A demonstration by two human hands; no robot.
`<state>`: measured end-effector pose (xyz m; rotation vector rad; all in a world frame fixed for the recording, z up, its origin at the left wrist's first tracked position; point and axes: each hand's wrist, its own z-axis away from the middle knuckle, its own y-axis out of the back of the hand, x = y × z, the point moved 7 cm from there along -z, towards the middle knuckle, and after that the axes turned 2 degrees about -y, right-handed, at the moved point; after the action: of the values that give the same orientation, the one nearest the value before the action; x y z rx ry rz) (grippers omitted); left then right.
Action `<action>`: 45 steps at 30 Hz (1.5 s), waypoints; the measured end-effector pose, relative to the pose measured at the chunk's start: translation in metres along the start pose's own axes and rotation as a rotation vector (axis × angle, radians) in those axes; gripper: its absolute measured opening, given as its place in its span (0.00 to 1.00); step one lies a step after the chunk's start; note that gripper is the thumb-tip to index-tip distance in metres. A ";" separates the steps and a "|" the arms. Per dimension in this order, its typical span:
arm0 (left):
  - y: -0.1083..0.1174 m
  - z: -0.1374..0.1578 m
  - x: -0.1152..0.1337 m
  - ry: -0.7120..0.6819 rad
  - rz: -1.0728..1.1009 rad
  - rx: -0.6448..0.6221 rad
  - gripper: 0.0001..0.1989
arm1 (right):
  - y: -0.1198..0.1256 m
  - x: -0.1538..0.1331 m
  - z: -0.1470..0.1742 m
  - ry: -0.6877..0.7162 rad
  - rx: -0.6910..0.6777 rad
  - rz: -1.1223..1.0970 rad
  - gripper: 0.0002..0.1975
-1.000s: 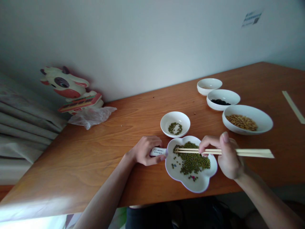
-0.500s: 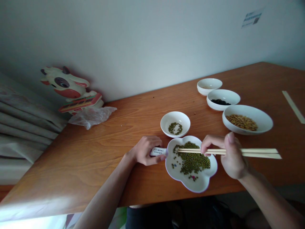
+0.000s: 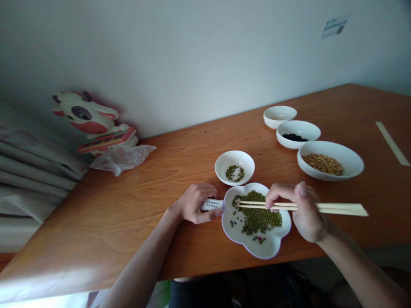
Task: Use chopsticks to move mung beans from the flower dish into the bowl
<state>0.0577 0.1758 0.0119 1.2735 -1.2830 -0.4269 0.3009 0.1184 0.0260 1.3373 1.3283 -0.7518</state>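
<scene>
Right fingers (image 3: 278,192) are squeezing sticks (image 3: 340,208), left fingers (image 3: 208,217) are holding a handle (image 3: 211,205), and tips (image 3: 242,202) at the dish's (image 3: 269,244) ten o'clock could be dropping beans (image 3: 258,220) because they're round.

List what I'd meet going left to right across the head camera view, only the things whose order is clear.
Curtain, cow toy, left hand, flower-shaped dish, bowl of tan beans, loose pale chopsticks.
</scene>
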 end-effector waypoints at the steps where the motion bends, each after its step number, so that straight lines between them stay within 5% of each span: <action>1: 0.000 0.000 0.000 0.000 0.000 -0.001 0.14 | -0.001 -0.001 0.000 0.001 -0.005 -0.001 0.41; 45: -0.001 -0.001 -0.001 -0.003 -0.017 -0.010 0.15 | 0.001 -0.004 0.000 0.076 0.057 0.028 0.38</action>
<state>0.0585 0.1774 0.0110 1.2772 -1.2714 -0.4469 0.3007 0.1176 0.0302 1.4399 1.3534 -0.7307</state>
